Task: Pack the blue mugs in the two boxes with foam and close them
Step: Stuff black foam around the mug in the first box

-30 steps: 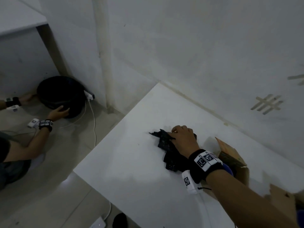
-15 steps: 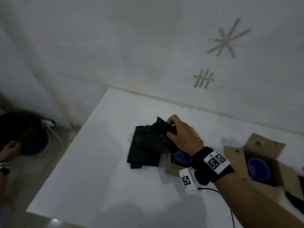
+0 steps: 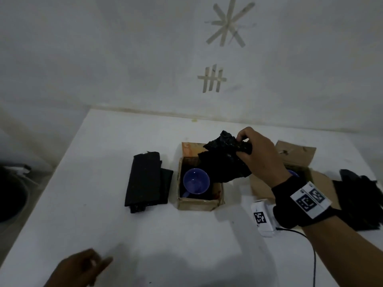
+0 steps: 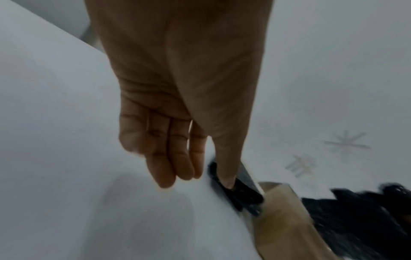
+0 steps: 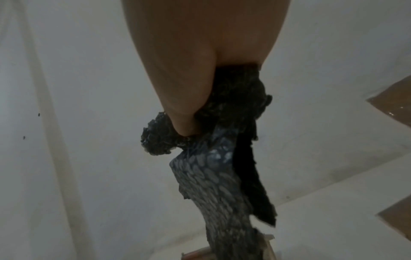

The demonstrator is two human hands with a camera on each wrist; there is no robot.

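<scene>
A blue mug sits inside a small open cardboard box at the middle of the white table. My right hand grips a crumpled black foam sheet and holds it above that box's back right corner. In the right wrist view the foam sheet hangs down from my fingers. A second open box stands behind my right wrist, and only a sliver of its blue mug shows. My left hand hovers over the table's near edge with relaxed fingers, holding nothing.
A folded stack of black foam lies left of the first box. More black foam is piled at the right edge. A dark bucket stands on the floor at left. The wall rises just behind the table.
My right hand has lifted a foam sheet off the stack and carried it right, over the box with the mug. The view has swung right, and my left hand has come in.
</scene>
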